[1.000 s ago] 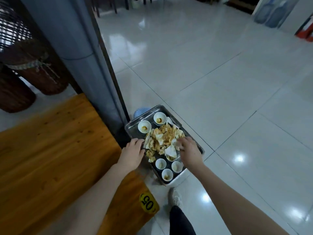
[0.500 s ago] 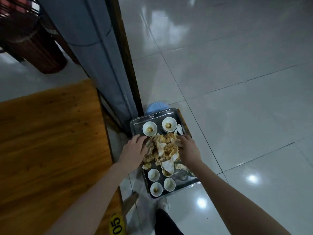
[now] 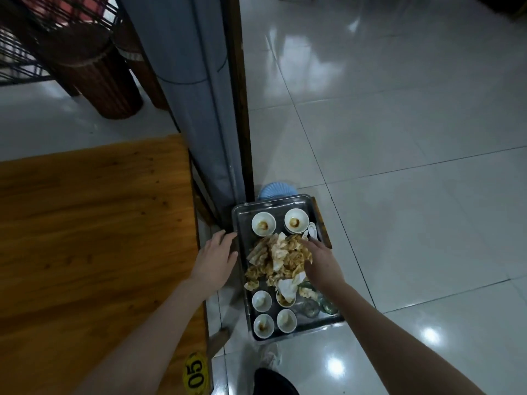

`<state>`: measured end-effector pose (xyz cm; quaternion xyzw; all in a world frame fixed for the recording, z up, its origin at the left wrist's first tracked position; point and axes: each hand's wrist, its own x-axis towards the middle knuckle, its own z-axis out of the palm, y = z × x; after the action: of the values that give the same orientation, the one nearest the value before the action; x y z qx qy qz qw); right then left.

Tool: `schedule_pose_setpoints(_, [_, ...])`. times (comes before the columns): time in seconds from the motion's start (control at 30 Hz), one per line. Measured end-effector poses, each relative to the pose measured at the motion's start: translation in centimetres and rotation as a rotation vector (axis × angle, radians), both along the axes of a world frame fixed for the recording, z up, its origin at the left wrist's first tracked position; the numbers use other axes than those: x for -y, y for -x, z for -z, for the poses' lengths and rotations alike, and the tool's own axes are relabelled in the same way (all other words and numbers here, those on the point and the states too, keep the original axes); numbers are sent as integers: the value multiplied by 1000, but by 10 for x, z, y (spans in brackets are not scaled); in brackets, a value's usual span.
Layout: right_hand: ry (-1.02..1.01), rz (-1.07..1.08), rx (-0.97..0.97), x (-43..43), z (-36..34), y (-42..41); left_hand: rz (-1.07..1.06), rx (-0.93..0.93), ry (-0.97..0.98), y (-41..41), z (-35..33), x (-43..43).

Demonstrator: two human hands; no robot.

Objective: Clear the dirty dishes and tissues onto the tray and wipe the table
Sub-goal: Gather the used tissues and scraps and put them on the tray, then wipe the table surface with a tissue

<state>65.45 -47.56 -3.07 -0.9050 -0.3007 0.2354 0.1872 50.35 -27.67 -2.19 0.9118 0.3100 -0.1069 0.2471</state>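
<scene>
A metal tray (image 3: 238, 220) sits low beside the wooden table (image 3: 85, 238), apart from its right edge. It carries two stained white bowls (image 3: 263, 223), several small white cups (image 3: 261, 300), clear glasses (image 3: 310, 307) and a heap of stained tissues (image 3: 276, 258). My left hand (image 3: 216, 260) lies against the tray's left rim with its fingers straight. My right hand (image 3: 319, 260) rests on the right side of the tissue heap, fingers stretched forward. The tabletop in view holds no dishes.
A grey pillar with a dark wooden edge (image 3: 199, 109) rises just behind the tray. A blue stool (image 3: 276, 189) peeks out beyond it. Dark wooden barrel seats (image 3: 105, 81) stand at the far left. Glossy floor tiles (image 3: 399, 195) spread to the right. A yellow "05" tag (image 3: 195, 372) marks the table's corner.
The tray has come off the table's corner and now sits apart from it. My left hand has slid from the tissue heap to the tray's left rim. The view has tilted down.
</scene>
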Motion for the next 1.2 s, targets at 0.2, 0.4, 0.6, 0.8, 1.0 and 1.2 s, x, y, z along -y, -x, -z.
schedule_pose_setpoints(0.2, [4, -43, 18, 1, -16, 37, -14, 28, 0, 42, -14, 5])
schedule_pose_setpoints(0.4, [-17, -84, 118, 2, -29, 90, -47, 73, -33, 102, -33, 15])
schedule_pose_setpoints(0.6, [-40, -122, 192, 0, -45, 153, -82, 63, -85, 183, -49, 25])
schedule_pose_setpoints(0.8, [-19, -213, 249, -9, -59, 213, -158, 73, -119, 260, -59, 27])
schedule_pose_setpoints(1.0, [-95, -418, 288, -36, -74, 286, -279, 43, -137, 335, -64, 30])
schedule_pose_setpoints(1.2, [-159, -619, 313, -72, -84, 362, -439, -8, -163, 420, -68, 32])
